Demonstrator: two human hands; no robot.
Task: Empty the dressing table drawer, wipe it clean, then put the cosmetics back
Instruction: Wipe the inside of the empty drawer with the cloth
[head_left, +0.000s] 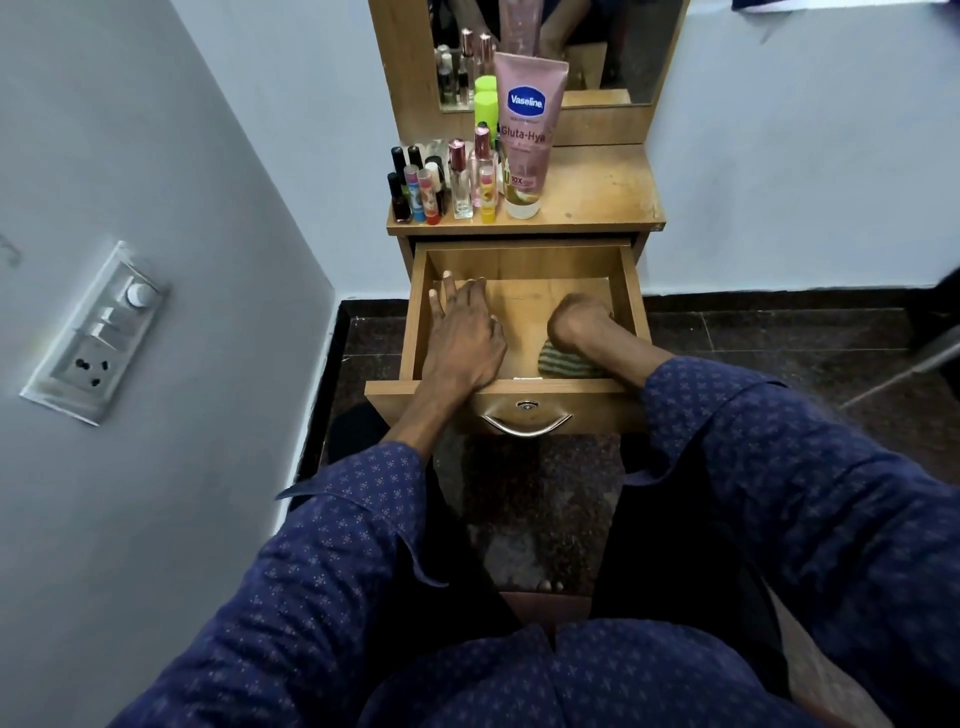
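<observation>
- Head view: the drawer (524, 387) is pulled out and holds no cosmetics, so the wiping step looks to be in hand.
- Left hand (462, 338) lies flat, fingers straight, on the drawer floor at 9 o'clock, holding nothing.
- Right hand (579, 322) is curled over a striped cloth (563, 364) at 4 o'clock in the drawer, pressing it down.
- The cosmetics (457, 182) stand on the tabletop (597, 202) at 12 o'clock, bottles clustered left of the lotion tube (527, 135).
- Next, probably: sweep the cloth across the bare floor and corners, then lift the bottles back in.
</observation>
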